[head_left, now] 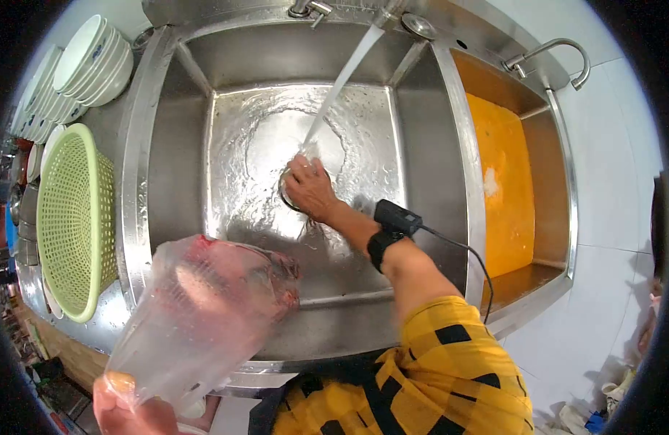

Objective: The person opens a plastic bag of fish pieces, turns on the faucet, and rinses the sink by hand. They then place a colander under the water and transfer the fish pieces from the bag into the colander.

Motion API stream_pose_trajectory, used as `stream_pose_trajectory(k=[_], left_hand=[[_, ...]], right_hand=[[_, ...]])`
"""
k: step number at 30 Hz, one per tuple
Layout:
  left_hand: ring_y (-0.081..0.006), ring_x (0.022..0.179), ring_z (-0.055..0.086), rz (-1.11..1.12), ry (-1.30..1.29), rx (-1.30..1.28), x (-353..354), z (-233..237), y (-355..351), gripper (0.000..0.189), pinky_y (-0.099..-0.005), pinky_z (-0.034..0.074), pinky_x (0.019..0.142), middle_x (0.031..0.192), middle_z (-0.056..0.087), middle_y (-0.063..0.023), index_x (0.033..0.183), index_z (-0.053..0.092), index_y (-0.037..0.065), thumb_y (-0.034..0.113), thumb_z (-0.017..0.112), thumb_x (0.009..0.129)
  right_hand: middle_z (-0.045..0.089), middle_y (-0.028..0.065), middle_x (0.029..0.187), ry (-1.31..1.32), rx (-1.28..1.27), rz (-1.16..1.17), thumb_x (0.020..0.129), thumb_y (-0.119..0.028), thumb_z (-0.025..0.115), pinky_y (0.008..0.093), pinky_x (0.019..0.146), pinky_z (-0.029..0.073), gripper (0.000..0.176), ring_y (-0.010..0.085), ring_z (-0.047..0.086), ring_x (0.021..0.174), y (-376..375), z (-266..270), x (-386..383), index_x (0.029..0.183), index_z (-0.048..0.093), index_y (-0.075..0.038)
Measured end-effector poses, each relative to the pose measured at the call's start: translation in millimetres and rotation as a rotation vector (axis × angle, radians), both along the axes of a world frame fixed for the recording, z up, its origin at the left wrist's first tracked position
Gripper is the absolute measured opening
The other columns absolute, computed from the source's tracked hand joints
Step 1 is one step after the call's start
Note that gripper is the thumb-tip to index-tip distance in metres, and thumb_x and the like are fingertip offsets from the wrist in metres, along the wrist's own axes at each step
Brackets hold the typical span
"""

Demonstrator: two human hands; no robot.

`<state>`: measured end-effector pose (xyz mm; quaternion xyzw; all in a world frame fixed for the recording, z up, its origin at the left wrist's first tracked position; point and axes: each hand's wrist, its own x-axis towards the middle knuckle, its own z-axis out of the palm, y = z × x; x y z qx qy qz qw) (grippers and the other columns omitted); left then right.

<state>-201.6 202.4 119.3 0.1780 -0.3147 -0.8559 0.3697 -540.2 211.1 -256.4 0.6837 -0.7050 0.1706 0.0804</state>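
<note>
Open room in the steel sink (430,138) lies toward its far corners and along its right wall; the near-left corner is covered by a clear bag (196,319) of raw pinkish flesh, which overhangs the near edge. The left hand (124,406) is closed on the bag's lower end. The right hand (310,190) reaches to the middle of the sink floor, fingers bent and partly spread over a dark round rim; whether it grips anything, I cannot tell.

The sink floor is wet and rippling, with a stream of water (347,76) falling at the right fingertips. Past the right edge is a basin (552,159) of orange liquid, then a white tiled wall (606,181).

On the steel bench (107,322) at the left edge stand a green basket (106,225) and stacked bowls (95,65). A black cable (465,250) from the right wrist crosses the sink's right edge.
</note>
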Motion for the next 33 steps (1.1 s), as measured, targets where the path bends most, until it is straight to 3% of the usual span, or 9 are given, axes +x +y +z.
stream_pose_trajectory(k=[3,4,8,11,14,18,21,23,33], left_hand=[[-0.0239,0.069,0.057,0.039,-0.076,-0.007,-1.2,1.6,-1.0,0.09,-0.0305,0.044,0.069,0.115,0.047,-0.0297,0.128,0.025,-0.019,0.043,0.068,0.078],[-0.0239,0.069,0.057,0.045,-0.074,-0.012,1.9,1.2,-4.2,0.09,-0.0305,0.044,0.069,0.115,0.047,-0.0297,0.128,0.025,-0.019,0.043,0.068,0.078],[-0.0236,0.07,0.06,-0.057,-0.092,0.008,-9.9,5.4,-11.2,0.086,-0.0229,0.044,0.055,0.092,0.057,-0.0296,0.123,0.032,-0.019,0.043,0.069,0.077],[-0.0288,0.103,0.054,0.329,0.161,0.175,50.2,-15.1,7.0,0.088,-0.0293,0.05,0.066,0.122,0.041,-0.0326,0.13,0.025,-0.013,0.038,0.071,0.075],[-0.0325,0.115,0.045,-0.051,0.041,0.154,27.8,-4.7,-11.2,0.09,-0.0334,0.051,0.073,0.132,0.031,-0.0312,0.133,0.022,-0.009,0.037,0.072,0.074],[-0.0339,0.103,0.051,0.114,-0.095,0.126,21.6,-18.3,-16.5,0.091,-0.034,0.05,0.07,0.131,0.032,-0.0316,0.131,0.022,-0.014,0.037,0.072,0.074],[-0.0309,0.084,0.056,-0.495,0.371,-0.028,6.8,-40.1,-44.2,0.093,-0.0326,0.048,0.066,0.122,0.041,-0.0314,0.128,0.023,-0.019,0.038,0.072,0.074],[-0.0257,0.066,0.055,0.038,-0.101,0.142,-5.3,-8.6,-19.2,0.094,-0.0299,0.045,0.06,0.108,0.05,-0.0287,0.123,0.025,-0.023,0.041,0.073,0.072],[-0.0376,0.086,0.053,0.051,-0.129,0.225,-11.0,-15.6,-20.6,0.089,-0.0384,0.051,0.065,0.124,0.035,-0.0345,0.128,0.025,-0.017,0.038,0.071,0.074]], right_hand=[[0.047,0.0204,0.117,-0.083,-0.092,0.17,0.077,-0.021,0.056,0.052,0.094,0.03,0.03,0.0357,0.043,0.114,17.9,8.1,37.3,0.102,0.057,-0.004],[0.043,0.0189,0.129,-0.181,0.592,0.285,0.078,-0.02,0.057,0.049,0.1,0.03,0.041,0.0338,0.038,0.123,19.3,44.1,64.2,0.114,0.052,-0.001],[0.047,0.016,0.121,-0.344,0.276,0.435,0.076,-0.016,0.054,0.0478,0.098,0.033,0.033,0.0303,0.042,0.117,-4.2,8.3,114.3,0.107,0.053,-0.002],[0.052,0.0149,0.109,-0.296,0.076,0.374,0.076,-0.015,0.053,0.0474,0.093,0.035,0.023,0.03,0.047,0.109,-37.1,2.3,125.6,0.097,0.056,-0.006],[0.052,0.0135,0.112,-0.131,-0.015,0.319,0.077,-0.016,0.054,0.0495,0.099,0.033,0.021,0.029,0.045,0.115,-70.5,-13.7,95.4,0.096,0.053,-0.007],[0.049,0.0153,0.121,-0.074,0.033,-0.107,0.08,-0.012,0.052,0.0543,0.101,0.028,0.025,0.0315,0.041,0.122,-60.8,-17.4,8.5,0.103,0.056,-0.005],[0.051,0.0118,0.119,0.034,0.018,-0.299,0.079,-0.018,0.055,0.0546,0.098,0.029,0.024,0.032,0.043,0.119,-30.2,-28.4,-34.0,0.101,0.057,-0.008],[0.045,0.0153,0.129,-0.034,0.017,-0.567,0.083,-0.026,0.054,0.0526,0.099,0.026,0.033,0.0327,0.039,0.121,-0.8,-9.1,-74.9,0.11,0.057,-0.007],[0.04,0.0255,0.132,-0.249,-0.132,-0.905,0.085,-0.027,0.053,0.047,0.104,0.027,0.053,0.0395,0.035,0.126,-54.9,-16.0,-162.3,0.128,0.042,0.003]])
